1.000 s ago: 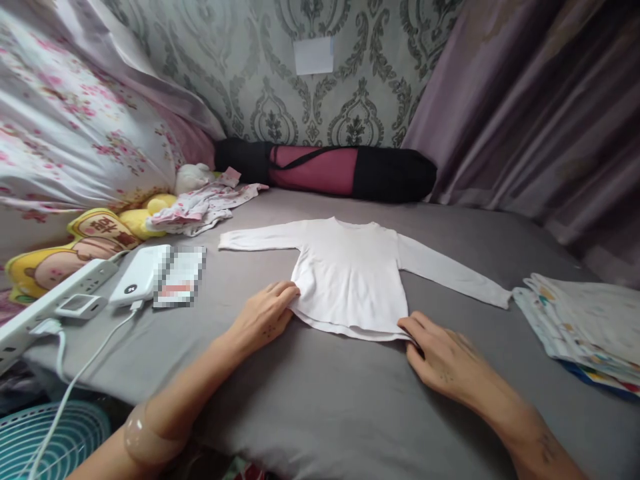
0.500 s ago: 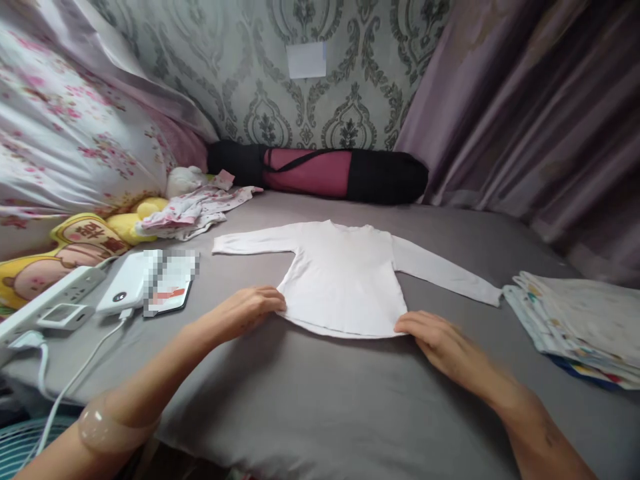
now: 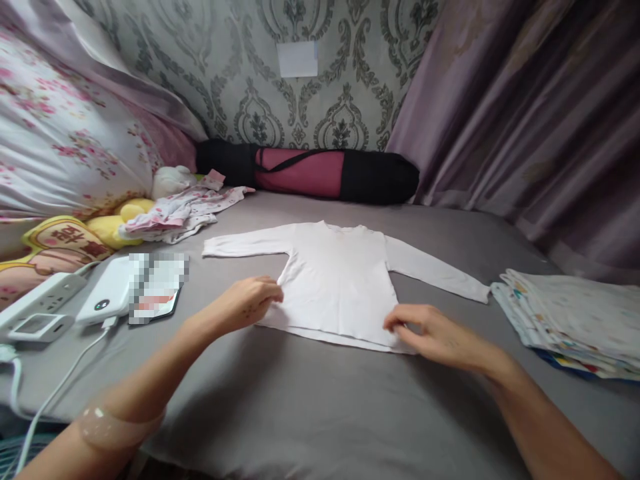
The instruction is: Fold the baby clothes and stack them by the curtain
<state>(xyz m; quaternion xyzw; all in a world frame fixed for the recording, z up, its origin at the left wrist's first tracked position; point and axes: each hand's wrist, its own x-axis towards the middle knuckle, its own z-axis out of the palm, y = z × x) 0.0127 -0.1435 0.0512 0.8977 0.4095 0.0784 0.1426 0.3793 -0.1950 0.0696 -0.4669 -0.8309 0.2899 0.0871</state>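
A white long-sleeved shirt point(image 3: 335, 280) lies flat on the grey bedsheet, its neckline away from me and its sleeves spread to both sides. At the hem, the upper and lower layers are slightly offset. My left hand point(image 3: 250, 303) is at the shirt's lower left side, its fingers closed in a pinch on the fabric. Over the lower right corner, my right hand point(image 3: 430, 333) has thumb and fingers curled together on the cloth. The fingertips partly hide what they pinch. A clear band circles my left forearm.
Folded clothes point(image 3: 575, 320) are stacked at right. At left are a power strip point(image 3: 47, 303), a white power bank point(image 3: 110, 293) with a cable point(image 3: 65, 393), a phone point(image 3: 157, 293), crumpled clothing point(image 3: 180, 213) and plush toys point(image 3: 60, 243). A black-and-maroon long bag point(image 3: 300, 173) lies along the wall.
Both hands have shifted slightly up and inward over the shirt from its hem corners. The hem now looks wider, with its lower layer showing more. The view has moved slightly right.
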